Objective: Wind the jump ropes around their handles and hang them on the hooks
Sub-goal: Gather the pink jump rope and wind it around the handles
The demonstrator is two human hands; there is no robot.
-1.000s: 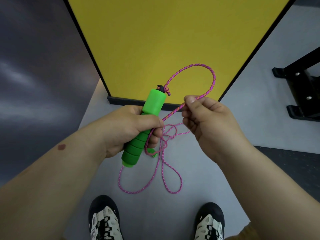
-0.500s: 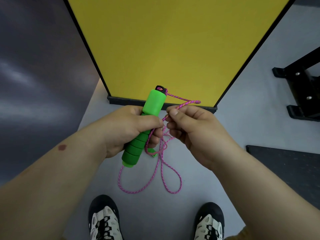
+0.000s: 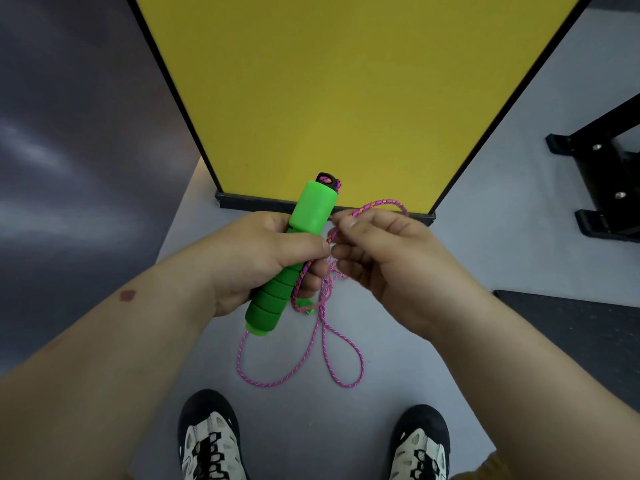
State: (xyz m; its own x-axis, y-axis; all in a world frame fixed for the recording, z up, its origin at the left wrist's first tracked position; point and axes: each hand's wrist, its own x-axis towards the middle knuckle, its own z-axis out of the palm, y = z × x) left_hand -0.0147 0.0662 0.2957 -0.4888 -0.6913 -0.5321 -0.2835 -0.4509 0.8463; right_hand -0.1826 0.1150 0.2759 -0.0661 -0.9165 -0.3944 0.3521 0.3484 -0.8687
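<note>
At the far left there is a dark wall (image 3: pixel 69 133), and it meets the grey floor (image 3: pixel 398 393) that fills the near part of the scene. The left hand (image 3: pixel 266 261) is left of the centre. Its fingers are curled closed around the green handle (image 3: pixel 294 258) of the jump rope, with the thumb across the front of the handle. The handle is tilted: its ribbed foam end points near and to the left, and its smooth end with a black cap (image 3: pixel 328 180) points far and to the right, in front of the yellow panel (image 3: pixel 346 81). The pink rope (image 3: pixel 325 344) comes out of the cap, passes down beside the handle and hangs below both hands in long loops above the floor. A small green piece shows among the cords just right of the handle; I cannot tell what it is. Just right of the handle, the right hand (image 3: pixel 388 258) pinches the rope between the thumb and the first finger, and the other fingers are curled in. A short loop of rope arches over this hand on its far side. Two black and white shoes (image 3: pixel 211 441) stand at the near edge. At the far right a black metal frame (image 3: pixel 602 174) stands on the floor, and nearer lies a dark mat (image 3: pixel 581 337).
</note>
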